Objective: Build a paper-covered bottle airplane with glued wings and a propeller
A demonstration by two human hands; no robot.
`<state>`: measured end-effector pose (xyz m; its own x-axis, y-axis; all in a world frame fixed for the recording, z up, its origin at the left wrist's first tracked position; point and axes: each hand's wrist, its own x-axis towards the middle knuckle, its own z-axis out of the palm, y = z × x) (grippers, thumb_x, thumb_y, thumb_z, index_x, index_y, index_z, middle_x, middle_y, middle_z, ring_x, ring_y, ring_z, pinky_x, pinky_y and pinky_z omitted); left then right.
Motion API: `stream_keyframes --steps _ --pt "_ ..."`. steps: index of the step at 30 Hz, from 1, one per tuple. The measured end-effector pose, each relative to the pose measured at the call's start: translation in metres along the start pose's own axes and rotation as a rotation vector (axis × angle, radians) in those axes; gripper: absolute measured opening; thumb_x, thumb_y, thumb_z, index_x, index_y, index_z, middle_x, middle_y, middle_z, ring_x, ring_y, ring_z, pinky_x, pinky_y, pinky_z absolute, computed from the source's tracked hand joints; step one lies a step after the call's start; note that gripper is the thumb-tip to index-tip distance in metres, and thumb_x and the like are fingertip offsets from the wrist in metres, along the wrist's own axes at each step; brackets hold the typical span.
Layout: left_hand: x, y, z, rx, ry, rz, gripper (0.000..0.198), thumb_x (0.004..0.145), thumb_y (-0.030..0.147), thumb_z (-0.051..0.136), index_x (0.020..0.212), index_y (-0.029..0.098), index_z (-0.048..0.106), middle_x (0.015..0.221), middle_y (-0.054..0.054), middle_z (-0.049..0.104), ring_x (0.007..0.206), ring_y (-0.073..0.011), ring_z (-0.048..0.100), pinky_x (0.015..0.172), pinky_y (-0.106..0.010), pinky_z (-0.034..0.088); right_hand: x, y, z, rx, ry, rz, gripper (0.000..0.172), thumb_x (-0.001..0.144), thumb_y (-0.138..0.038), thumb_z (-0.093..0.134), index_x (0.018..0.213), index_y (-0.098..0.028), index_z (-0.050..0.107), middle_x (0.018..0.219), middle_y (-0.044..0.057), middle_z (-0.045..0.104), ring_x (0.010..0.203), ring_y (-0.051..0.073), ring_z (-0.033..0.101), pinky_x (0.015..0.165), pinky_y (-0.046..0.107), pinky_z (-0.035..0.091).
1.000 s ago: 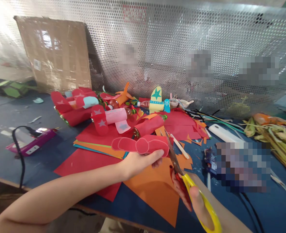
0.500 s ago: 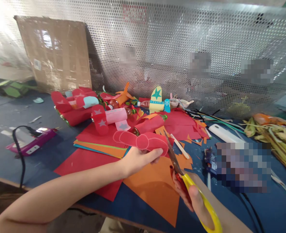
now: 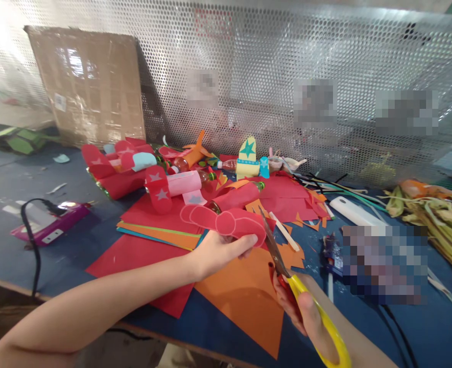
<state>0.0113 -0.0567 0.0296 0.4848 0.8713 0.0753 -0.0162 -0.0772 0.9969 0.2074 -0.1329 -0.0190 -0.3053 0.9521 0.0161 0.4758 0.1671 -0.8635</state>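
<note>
My left hand (image 3: 223, 250) pinches a red paper cutout (image 3: 226, 222) with pale outlines drawn on it, the thumb on top near its right end. In my right hand (image 3: 298, 301) is a pair of scissors (image 3: 275, 254) with yellow and red handles. Their blades point up and away, touching or very close to the cutout's right edge. Below the hands lies an orange paper sheet (image 3: 244, 301), and a red sheet (image 3: 145, 266) is to its left. A stack of coloured paper (image 3: 160, 232) sits behind my left wrist.
Paper-wrapped bottles (image 3: 183, 183) with star decorations crowd the middle back. A purple power strip (image 3: 51, 225) with a black cord lies left. Orange scraps (image 3: 290, 253), a glue gun (image 3: 331, 255) and dried husks (image 3: 432, 225) are right. A cardboard sheet (image 3: 91, 87) leans against the perforated metal wall (image 3: 264, 56).
Almost nothing differs. The view has shifted very slightly, while both hands, the cutout and the scissors keep nearly the same pose.
</note>
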Motion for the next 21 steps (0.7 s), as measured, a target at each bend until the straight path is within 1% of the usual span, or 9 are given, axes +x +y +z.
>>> stream_keyframes --steps 6,10,14,21 --pt "0.000 0.000 0.000 0.001 -0.006 -0.001 0.030 0.075 0.043 0.062 0.067 0.015 0.054 0.055 0.002 0.049 0.053 -0.0103 0.045 0.055 -0.025 0.039 -0.002 -0.002 0.000 0.021 0.039 -0.005 0.075 0.074 -0.086 0.015 0.072 -0.021 0.051 0.070 0.007 0.058 0.062 0.018 0.058 0.055 0.025 0.049" --pt "0.000 -0.001 0.000 -0.001 -0.013 0.008 0.031 0.076 0.043 0.061 0.066 0.015 0.053 0.055 0.002 0.049 0.053 -0.0102 0.045 0.055 -0.025 0.039 -0.002 -0.003 -0.001 0.023 0.022 -0.007 0.075 0.076 -0.085 0.015 0.072 -0.020 0.053 0.064 0.005 0.055 0.057 0.016 0.056 0.052 0.025 0.046" --pt "0.000 -0.001 0.000 -0.005 -0.024 0.020 0.031 0.077 0.043 0.060 0.065 0.016 0.052 0.055 0.002 0.048 0.054 -0.0100 0.044 0.055 -0.025 0.039 -0.001 -0.002 -0.002 0.005 0.022 -0.018 0.074 0.076 -0.085 0.015 0.071 -0.021 0.052 0.061 0.003 0.051 0.053 0.015 0.052 0.051 0.025 0.044" --pt "0.000 0.000 0.000 -0.004 -0.029 0.034 0.036 0.077 0.048 0.061 0.064 0.016 0.052 0.055 0.002 0.047 0.053 -0.0099 0.044 0.055 -0.025 0.039 0.002 0.010 0.002 -0.038 0.018 -0.021 0.075 0.076 -0.085 0.013 0.068 -0.021 0.051 0.058 0.002 0.050 0.050 0.014 0.048 0.048 0.025 0.042"
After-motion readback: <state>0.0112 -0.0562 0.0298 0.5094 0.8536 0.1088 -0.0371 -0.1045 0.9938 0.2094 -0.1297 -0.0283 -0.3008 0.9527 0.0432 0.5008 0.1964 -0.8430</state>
